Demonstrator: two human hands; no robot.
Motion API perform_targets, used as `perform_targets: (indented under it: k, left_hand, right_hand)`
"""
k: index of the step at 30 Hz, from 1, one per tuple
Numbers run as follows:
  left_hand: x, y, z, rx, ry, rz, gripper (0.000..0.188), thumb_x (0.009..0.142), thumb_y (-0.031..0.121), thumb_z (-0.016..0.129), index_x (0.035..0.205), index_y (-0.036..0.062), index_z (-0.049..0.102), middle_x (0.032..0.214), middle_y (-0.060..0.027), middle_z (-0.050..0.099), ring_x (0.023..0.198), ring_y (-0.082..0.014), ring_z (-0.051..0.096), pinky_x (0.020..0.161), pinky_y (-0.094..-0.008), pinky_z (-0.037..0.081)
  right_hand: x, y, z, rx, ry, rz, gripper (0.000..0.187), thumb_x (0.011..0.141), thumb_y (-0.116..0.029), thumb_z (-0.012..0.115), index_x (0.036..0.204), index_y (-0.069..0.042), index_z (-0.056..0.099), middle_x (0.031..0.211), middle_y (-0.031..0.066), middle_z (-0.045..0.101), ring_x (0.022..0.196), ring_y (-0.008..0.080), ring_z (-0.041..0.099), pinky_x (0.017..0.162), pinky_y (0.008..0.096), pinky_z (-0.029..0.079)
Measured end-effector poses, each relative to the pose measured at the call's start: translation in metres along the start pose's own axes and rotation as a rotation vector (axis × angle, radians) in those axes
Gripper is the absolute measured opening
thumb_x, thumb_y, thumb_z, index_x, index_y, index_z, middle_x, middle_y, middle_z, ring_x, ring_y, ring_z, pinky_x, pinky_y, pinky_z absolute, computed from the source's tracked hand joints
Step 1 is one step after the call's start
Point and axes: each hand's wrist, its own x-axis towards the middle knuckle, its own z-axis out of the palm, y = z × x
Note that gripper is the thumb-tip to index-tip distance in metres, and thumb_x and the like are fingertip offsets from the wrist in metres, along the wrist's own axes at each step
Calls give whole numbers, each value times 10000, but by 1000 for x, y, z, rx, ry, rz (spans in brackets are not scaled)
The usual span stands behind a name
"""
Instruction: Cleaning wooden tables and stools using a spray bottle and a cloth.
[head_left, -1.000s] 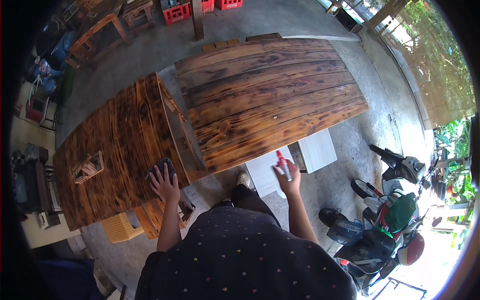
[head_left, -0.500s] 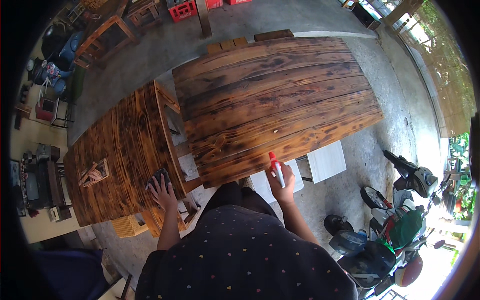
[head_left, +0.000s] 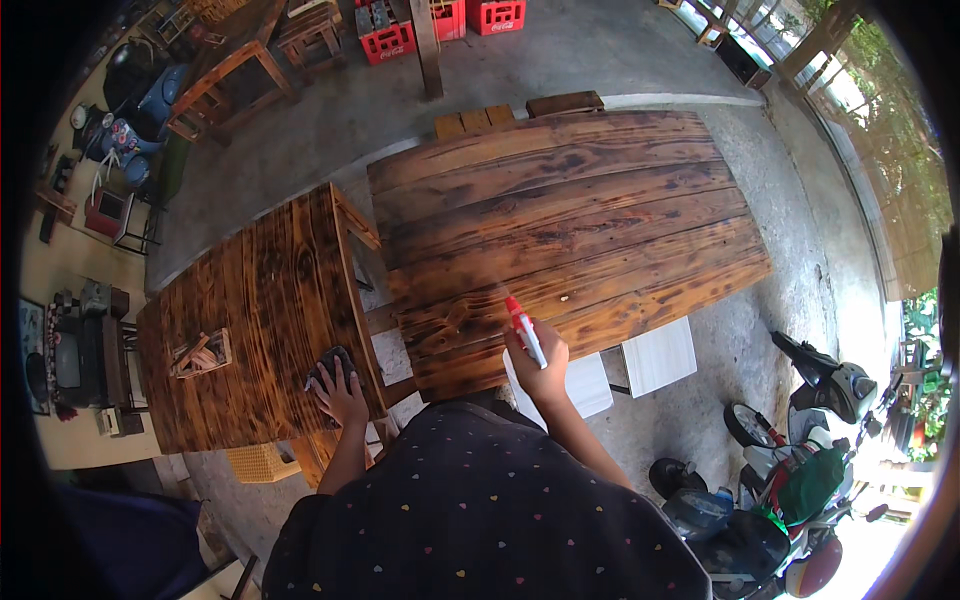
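My right hand (head_left: pixel 540 362) is wrapped round a small spray bottle (head_left: pixel 526 332) with a white body and red head. It is held above the near edge of the large burnt-wood table (head_left: pixel 560 215), nozzle tilted toward the tabletop. My left hand (head_left: pixel 341 396) lies with fingers spread over a dark cloth (head_left: pixel 333 363). That cloth is on the right side of the smaller wooden table (head_left: pixel 265 290), close to its edge. A small pale spot (head_left: pixel 564 297) shows on the large table, right of the bottle.
On the left table sits a wooden holder (head_left: pixel 203 354) with utensil-like pieces. White-topped stools (head_left: pixel 660 355) stand under the large table's near side. Motorcycles (head_left: pixel 800 450) are parked at right. Beyond the tables are a post (head_left: pixel 426 50) and red crates (head_left: pixel 386 40).
My right hand has moved left with the spray bottle, further over the large table. My left hand stays on the cloth. The whole view has shifted, with the tables now lower in it.
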Motion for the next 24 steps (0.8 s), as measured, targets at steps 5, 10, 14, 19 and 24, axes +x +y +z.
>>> perform_targets:
  k: [5,10,14,19,24]
  left_hand:
    - [0,2,-1,-16,17,9,506,988,497,369,1482,410,304,1610,26,129,1458,-325,107,1137,-539,98]
    - [1,1,-4,-38,20,3,483,986,497,376,1457,391,371,1605,29,153,1457,-320,106,1139,-533,95]
    - [5,8,-19,-201,72,52,428,993,433,412,1383,294,518,1538,0,342,1417,-311,236,1129,-524,147]
    - [23,30,-5,-736,64,397,394,984,358,467,1291,141,588,1361,-50,548,1311,-327,414,1107,-531,216]
    - [-5,130,-35,-181,-217,1259,401,904,342,557,1238,122,522,1483,-99,396,1398,-364,285,1101,-631,161]
  right_hand:
    - [15,11,-3,-91,20,-83,229,768,-198,729,681,-49,578,602,136,566,617,340,548,577,447,447]
    - [18,12,-18,31,-145,54,196,804,-205,705,751,-35,624,658,149,610,631,292,626,590,355,473]
    - [14,25,-26,4,-116,18,190,803,-200,705,786,-28,627,675,148,612,613,273,612,583,349,469]
    - [5,45,-47,114,8,138,126,833,-123,710,815,-31,626,656,85,597,590,138,548,564,292,440]
    - [-14,61,-73,1,138,130,138,830,-117,716,832,-13,625,667,81,592,604,125,532,575,283,433]
